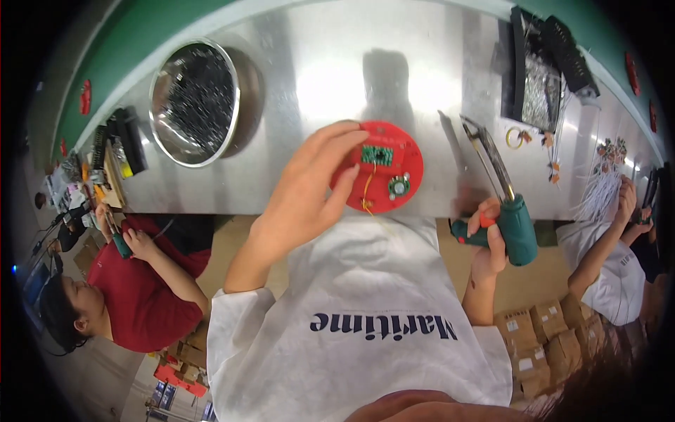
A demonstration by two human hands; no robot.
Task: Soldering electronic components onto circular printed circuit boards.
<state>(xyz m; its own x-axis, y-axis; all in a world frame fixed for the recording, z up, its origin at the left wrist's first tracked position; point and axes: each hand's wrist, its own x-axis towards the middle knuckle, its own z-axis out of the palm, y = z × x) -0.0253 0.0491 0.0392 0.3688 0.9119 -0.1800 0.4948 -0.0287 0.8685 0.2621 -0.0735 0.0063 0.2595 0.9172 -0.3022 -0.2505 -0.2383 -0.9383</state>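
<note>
At the near edge of the metal table lies a red round disc (411, 156). It carries a small green circuit board (383, 156), a round metal component (399, 186) and thin yellow wires (368, 186). My left hand (313, 179) grips the disc by its left side, fingers over the top by the board and thumb lower down. Off to the right, my right hand (490, 232) is wrapped round the handle of a green soldering gun (519, 228), a finger at its red trigger. The gun's long metal tip points away over the table, apart from the disc.
A metal bowl (234, 133) of small black parts stands at the far left. A black tray (519, 91) of small metallic parts and a yellow ring (515, 137) lie right. Co-workers sit either side: a red-shirted person (144, 302) left, a white sleeve (598, 260) right, near white wires (598, 197).
</note>
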